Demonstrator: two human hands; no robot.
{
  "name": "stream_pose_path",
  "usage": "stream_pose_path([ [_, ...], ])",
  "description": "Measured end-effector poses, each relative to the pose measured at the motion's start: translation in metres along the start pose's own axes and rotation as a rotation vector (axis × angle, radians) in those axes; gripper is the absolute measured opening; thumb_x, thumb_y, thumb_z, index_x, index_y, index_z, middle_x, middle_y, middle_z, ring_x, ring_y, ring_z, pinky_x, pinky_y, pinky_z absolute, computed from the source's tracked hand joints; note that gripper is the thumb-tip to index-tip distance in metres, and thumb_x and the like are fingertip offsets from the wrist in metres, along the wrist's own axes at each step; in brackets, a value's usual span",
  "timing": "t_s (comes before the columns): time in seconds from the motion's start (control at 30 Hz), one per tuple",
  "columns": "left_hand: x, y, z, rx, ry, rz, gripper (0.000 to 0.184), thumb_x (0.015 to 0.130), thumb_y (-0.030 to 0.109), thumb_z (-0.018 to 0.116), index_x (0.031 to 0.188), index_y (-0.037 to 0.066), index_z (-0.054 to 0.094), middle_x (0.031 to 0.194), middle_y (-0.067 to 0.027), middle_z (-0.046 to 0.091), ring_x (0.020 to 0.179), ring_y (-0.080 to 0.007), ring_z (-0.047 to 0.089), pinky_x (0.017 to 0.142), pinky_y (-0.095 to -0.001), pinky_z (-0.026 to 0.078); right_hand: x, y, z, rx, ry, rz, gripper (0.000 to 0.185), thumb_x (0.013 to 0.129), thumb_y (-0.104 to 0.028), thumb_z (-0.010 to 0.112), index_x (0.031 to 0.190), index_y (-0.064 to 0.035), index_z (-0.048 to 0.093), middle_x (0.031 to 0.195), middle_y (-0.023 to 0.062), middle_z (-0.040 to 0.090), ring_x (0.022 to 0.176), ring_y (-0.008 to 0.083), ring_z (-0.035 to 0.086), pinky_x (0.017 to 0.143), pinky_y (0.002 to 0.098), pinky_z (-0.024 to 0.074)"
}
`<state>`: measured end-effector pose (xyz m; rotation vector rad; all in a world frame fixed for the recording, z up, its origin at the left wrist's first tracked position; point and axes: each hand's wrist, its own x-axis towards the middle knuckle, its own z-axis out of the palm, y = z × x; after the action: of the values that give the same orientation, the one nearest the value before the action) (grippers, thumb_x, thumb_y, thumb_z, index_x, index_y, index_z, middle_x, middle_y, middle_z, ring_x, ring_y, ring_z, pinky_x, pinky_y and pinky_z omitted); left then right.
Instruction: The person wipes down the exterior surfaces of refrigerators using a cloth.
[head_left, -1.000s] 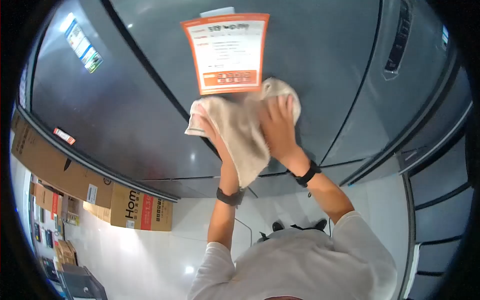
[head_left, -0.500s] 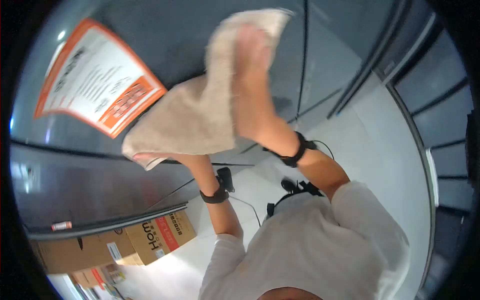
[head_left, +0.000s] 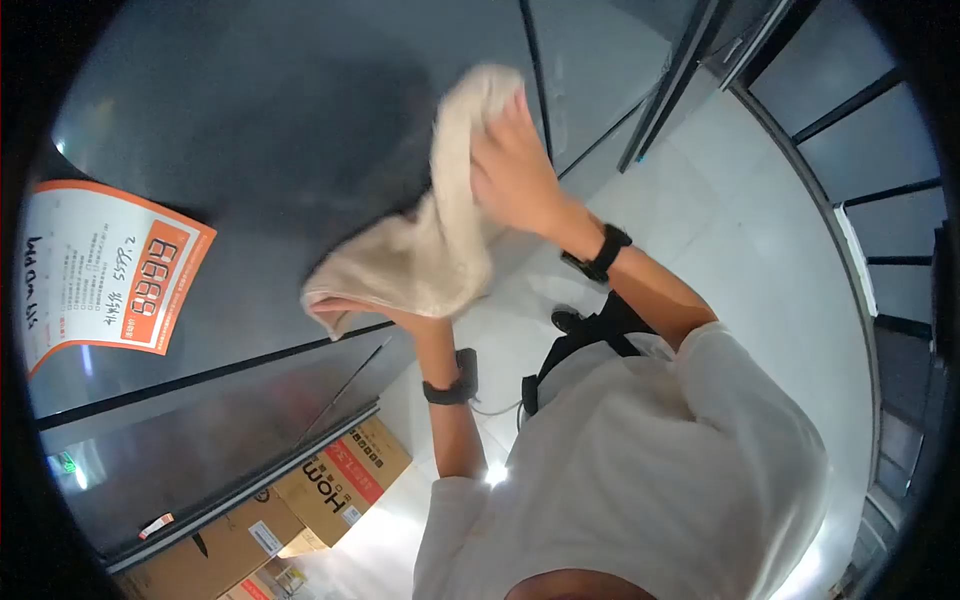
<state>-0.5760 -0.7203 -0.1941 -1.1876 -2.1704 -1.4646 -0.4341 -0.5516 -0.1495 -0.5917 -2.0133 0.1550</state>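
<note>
A beige cloth [head_left: 400, 265] hangs in folds between my two hands in front of a dark glossy panel [head_left: 270, 110]. My right hand [head_left: 515, 170] grips its upper end, the fingers curled over the fabric. Lower down and to the left, my left hand [head_left: 375, 310] holds the other end, with most of its fingers hidden behind the cloth. Whether the cloth touches the panel I cannot tell. Black straps are around both wrists. On the panel, left of the cloth, is an orange-bordered price sheet [head_left: 110, 270].
Cardboard boxes [head_left: 340, 480] stand on the floor at the lower left, beside the panel's lower edge. Pale floor tiles [head_left: 740, 240] stretch to the right. Dark-framed glass panels [head_left: 860, 130] line the far right side.
The view has shifted, and the price sheet now sits further left and lower. My right hand has come down closer to my left, and the cloth is more bunched.
</note>
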Motion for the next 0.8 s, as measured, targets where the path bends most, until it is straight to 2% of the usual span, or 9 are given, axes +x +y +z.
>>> stream_pose_path([
  [0.03, 0.023, 0.027, -0.004, 0.002, 0.051, 0.086, 0.153, 0.060, 0.052, 0.090, 0.153, 0.012, -0.024, 0.161, -0.0209, -0.024, 0.150, -0.0404, -0.011, 0.121, -0.0562, 0.003, 0.029, -0.002, -0.011, 0.035, 0.142, -0.015, 0.043, 0.076, -0.011, 0.062, 0.116, 0.0041, 0.062, 0.145, 0.0278, 0.040, 0.129, 0.0502, 0.040, 0.115, 0.0646, 0.0198],
  [0.1, 0.057, 0.061, -0.007, -0.002, 0.155, 0.273, 0.147, 0.063, 0.055, 0.088, 0.156, 0.012, -0.018, 0.160, -0.0238, -0.024, 0.149, -0.0444, -0.013, 0.120, -0.0609, -0.003, 0.081, -0.010, -0.045, 0.122, 0.275, -0.043, 0.050, 0.079, -0.006, 0.061, 0.128, 0.0034, 0.055, 0.161, 0.0261, 0.019, 0.146, 0.0487, 0.021, 0.116, 0.0630, 0.0182],
  [0.27, 0.049, 0.034, -0.002, 0.017, 0.063, 0.338, 0.126, 0.071, 0.066, 0.073, 0.159, 0.015, -0.002, 0.163, -0.0241, -0.010, 0.149, -0.0464, -0.014, 0.116, -0.0678, -0.003, 0.075, -0.009, -0.037, 0.124, 0.291, -0.031, 0.049, 0.091, -0.011, 0.059, 0.139, -0.0072, 0.050, 0.161, 0.0239, 0.021, 0.148, 0.0457, 0.021, 0.117, 0.0618, 0.0177],
  [0.4, 0.024, 0.031, 0.031, 0.310, -0.063, 0.561, 0.101, 0.085, 0.069, 0.055, 0.159, 0.014, 0.015, 0.164, -0.0247, 0.000, 0.146, -0.0542, -0.015, 0.109, -0.0762, -0.005, 0.009, 0.078, 0.035, 0.141, 0.122, 0.406, 0.057, 0.093, -0.020, 0.059, 0.146, -0.0090, 0.044, 0.158, 0.0231, 0.029, 0.143, 0.0455, 0.030, 0.118, 0.0588, 0.0190],
  [0.47, 0.024, 0.059, 0.042, 0.287, -0.025, 0.526, 0.083, 0.094, 0.060, 0.047, 0.158, 0.014, 0.020, 0.164, -0.0243, 0.000, 0.144, -0.0579, -0.013, 0.105, -0.0798, -0.004, 0.027, 0.082, 0.014, 0.146, 0.177, 0.480, 0.056, 0.092, -0.022, 0.059, 0.145, -0.0084, 0.045, 0.155, 0.0221, 0.034, 0.140, 0.0441, 0.035, 0.118, 0.0576, 0.0219],
  [0.57, 0.069, 0.109, 0.055, 0.186, 0.047, 0.570, 0.079, 0.095, 0.059, 0.046, 0.156, 0.010, 0.028, 0.164, -0.0249, 0.001, 0.144, -0.0583, -0.016, 0.103, -0.0791, -0.008, 0.079, 0.090, -0.021, -0.251, 0.338, 0.126, 0.064, 0.094, -0.016, 0.058, 0.153, -0.0081, 0.033, 0.155, 0.0138, 0.037, 0.138, 0.0347, 0.040, 0.120, 0.0553, 0.0230],
  [0.63, 0.084, 0.139, 0.059, 0.155, 0.097, 0.516, 0.076, 0.096, 0.058, 0.044, 0.152, 0.008, 0.036, 0.164, -0.0247, 0.001, 0.145, -0.0564, -0.016, 0.104, -0.0767, -0.010, 0.112, 0.079, -0.064, 0.009, 0.476, 0.172, 0.062, 0.098, -0.016, 0.051, 0.155, -0.0083, 0.028, 0.158, 0.0135, 0.032, 0.141, 0.0339, 0.036, 0.122, 0.0526, 0.0191],
  [0.7, 0.092, 0.162, 0.064, 0.175, 0.092, 0.459, 0.076, 0.097, 0.057, 0.043, 0.152, 0.007, 0.035, 0.164, -0.0247, 0.001, 0.146, -0.0554, -0.015, 0.105, -0.0762, -0.010, 0.107, 0.098, -0.073, -0.022, 0.494, 0.239, 0.061, 0.100, -0.018, 0.049, 0.156, -0.0081, 0.025, 0.160, 0.0126, 0.030, 0.143, 0.0329, 0.034, 0.122, 0.0505, 0.0175],
  [0.8, 0.073, 0.128, 0.095, 0.274, 0.021, 0.564, 0.069, 0.098, 0.052, 0.042, 0.152, 0.008, 0.036, 0.164, -0.0249, 0.002, 0.146, -0.0540, -0.014, 0.107, -0.0741, -0.010, 0.047, 0.142, -0.039, 0.238, 0.573, 0.463, 0.065, 0.101, -0.024, 0.049, 0.157, -0.0064, 0.021, 0.162, 0.0129, 0.025, 0.146, 0.0306, 0.028, 0.123, 0.0483, 0.0149],
])
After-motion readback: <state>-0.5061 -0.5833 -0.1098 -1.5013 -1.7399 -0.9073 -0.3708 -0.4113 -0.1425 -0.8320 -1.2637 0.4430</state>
